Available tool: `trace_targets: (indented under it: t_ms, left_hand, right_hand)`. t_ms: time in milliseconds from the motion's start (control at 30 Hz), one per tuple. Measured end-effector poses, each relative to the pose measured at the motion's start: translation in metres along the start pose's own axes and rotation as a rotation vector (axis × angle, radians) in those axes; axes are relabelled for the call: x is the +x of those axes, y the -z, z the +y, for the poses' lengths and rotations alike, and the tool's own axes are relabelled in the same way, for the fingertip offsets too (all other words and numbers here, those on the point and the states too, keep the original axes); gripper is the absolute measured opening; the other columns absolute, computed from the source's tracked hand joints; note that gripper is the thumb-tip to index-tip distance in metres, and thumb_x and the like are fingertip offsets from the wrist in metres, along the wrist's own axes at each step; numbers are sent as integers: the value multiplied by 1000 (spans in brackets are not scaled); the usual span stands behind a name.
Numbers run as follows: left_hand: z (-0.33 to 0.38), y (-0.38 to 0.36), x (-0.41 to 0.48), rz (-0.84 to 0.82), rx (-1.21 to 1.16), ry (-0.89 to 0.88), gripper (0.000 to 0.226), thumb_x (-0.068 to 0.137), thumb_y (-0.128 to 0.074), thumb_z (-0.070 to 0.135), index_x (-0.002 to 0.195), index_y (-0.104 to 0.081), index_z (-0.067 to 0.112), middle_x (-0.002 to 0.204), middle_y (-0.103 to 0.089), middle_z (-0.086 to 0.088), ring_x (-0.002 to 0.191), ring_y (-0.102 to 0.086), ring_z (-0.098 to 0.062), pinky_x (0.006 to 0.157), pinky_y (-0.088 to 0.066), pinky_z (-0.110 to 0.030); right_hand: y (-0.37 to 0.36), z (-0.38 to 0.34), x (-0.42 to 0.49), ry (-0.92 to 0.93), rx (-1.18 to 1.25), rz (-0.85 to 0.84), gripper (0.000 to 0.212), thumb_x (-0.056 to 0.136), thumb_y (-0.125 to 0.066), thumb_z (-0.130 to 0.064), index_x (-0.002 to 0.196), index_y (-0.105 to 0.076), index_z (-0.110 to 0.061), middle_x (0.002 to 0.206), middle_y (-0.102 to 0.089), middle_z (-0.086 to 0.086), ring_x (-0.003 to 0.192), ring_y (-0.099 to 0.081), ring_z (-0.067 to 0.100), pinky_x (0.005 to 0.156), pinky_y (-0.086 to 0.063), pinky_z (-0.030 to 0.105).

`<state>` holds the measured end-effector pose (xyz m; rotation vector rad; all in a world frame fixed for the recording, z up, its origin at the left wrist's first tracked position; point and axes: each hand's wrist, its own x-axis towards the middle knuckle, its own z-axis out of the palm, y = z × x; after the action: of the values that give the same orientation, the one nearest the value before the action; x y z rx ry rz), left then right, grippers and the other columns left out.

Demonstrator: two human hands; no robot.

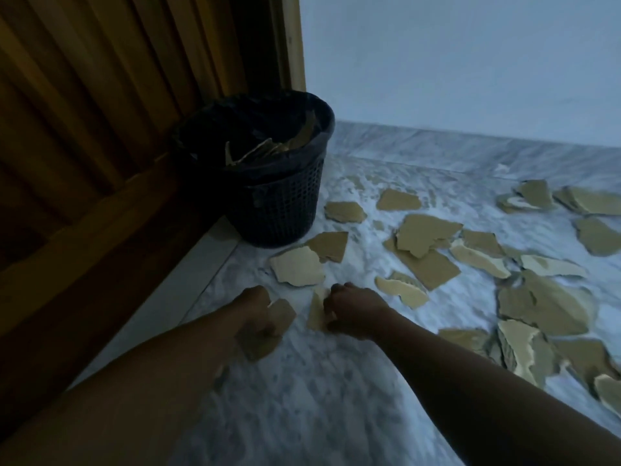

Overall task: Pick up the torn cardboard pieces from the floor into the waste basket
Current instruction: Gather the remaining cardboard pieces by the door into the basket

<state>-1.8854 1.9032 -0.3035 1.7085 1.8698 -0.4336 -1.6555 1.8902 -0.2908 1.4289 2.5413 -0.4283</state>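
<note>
The left hand (253, 306) curls its grip round a torn tan cardboard piece (274, 326) on the floor; the right hand (353, 311) pinches a second tan piece (316, 312). Gathering seems the step in hand. Next, both need lifting into the black mesh waste basket (285, 210) ahead.

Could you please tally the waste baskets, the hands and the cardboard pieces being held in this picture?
Waste basket: 1
Hands: 2, left hand, right hand
Held cardboard pieces: 2, left piece, right piece
Total: 5

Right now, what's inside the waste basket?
The waste basket holds a black liner and a heap of torn cardboard pieces. Whatever lies beneath them is covered.
</note>
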Motion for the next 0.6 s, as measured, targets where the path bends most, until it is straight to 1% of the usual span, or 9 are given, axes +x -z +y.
trace_targets:
  t_ms: [133, 167, 233, 300, 367, 433, 500, 533, 600]
  left_hand:
    - [13, 4, 7, -7, 64, -133, 57, 90, -65, 39, 132, -50, 4, 133, -55, -16, 119, -54, -31, 95, -45, -39]
    - [19, 6, 8, 46, 45, -161, 51, 91, -64, 41, 127, -54, 5, 128, -57, -18, 115, -56, -33, 93, -46, -41]
    - [30, 12, 11, 224, 11, -179, 46, 89, -61, 51, 104, -60, 8, 115, -57, -21, 107, -56, -37, 85, -49, -46]
    - [41, 18, 11, 351, 31, -160, 37, 86, -61, 56, 88, -54, 19, 116, -51, -13, 112, -48, -35, 87, -45, -45]
    - [49, 22, 13, 373, 51, -155, 33, 87, -61, 54, 85, -46, 25, 120, -45, -6, 116, -41, -30, 92, -40, -42]
    - [54, 27, 17, 371, 40, -176, 34, 88, -59, 56, 81, -48, 25, 119, -47, -4, 118, -39, -30, 94, -37, -42]
    - [58, 31, 24, 378, 38, -174, 42, 88, -52, 64, 88, -59, 23, 123, -48, -5, 121, -37, -31, 99, -34, -46]
    - [60, 34, 28, 370, 59, -162, 49, 88, -47, 66, 101, -63, 21, 129, -45, -5, 124, -35, -32, 101, -32, -49]
    - [62, 37, 37, 283, 75, -91, 60, 90, -46, 63, 132, -53, 20, 148, -29, -5, 134, -25, -34, 107, -26, -52]
  right_hand:
    - [-8, 5, -15, -101, 54, 53, 49, 87, -62, -53, 120, -58, -17, 119, -50, 7, 109, -49, 26, 85, -48, 43]
    - [-8, 3, -16, -142, 83, 75, 50, 88, -60, -54, 119, -59, -16, 118, -50, 7, 108, -49, 27, 85, -48, 43]
    - [-10, -3, -14, -206, 120, 106, 48, 87, -63, -51, 118, -59, -14, 117, -50, 8, 107, -49, 29, 84, -47, 44]
    - [-14, -7, -10, -273, 222, 120, 46, 85, -69, -40, 118, -54, -12, 117, -49, 11, 106, -52, 32, 82, -47, 44]
    - [-15, -8, -3, -376, 448, 105, 61, 81, -75, -29, 127, -40, -10, 120, -50, 15, 107, -57, 36, 84, -50, 46]
    - [-13, -7, 4, -436, 610, 76, 81, 77, -78, -23, 137, -26, -6, 124, -53, 19, 112, -58, 38, 92, -50, 50]
    - [-11, -5, 9, -402, 583, 37, 74, 79, -77, -23, 136, -33, -5, 126, -55, 18, 115, -57, 37, 95, -49, 46]
    - [-9, -3, 9, -376, 542, 17, 64, 82, -75, -25, 132, -42, -3, 126, -56, 18, 116, -57, 35, 94, -49, 41]
    - [0, 8, 9, -373, 507, -47, 48, 87, -71, -25, 124, -55, 0, 124, -60, 17, 113, -60, 32, 87, -46, 31]
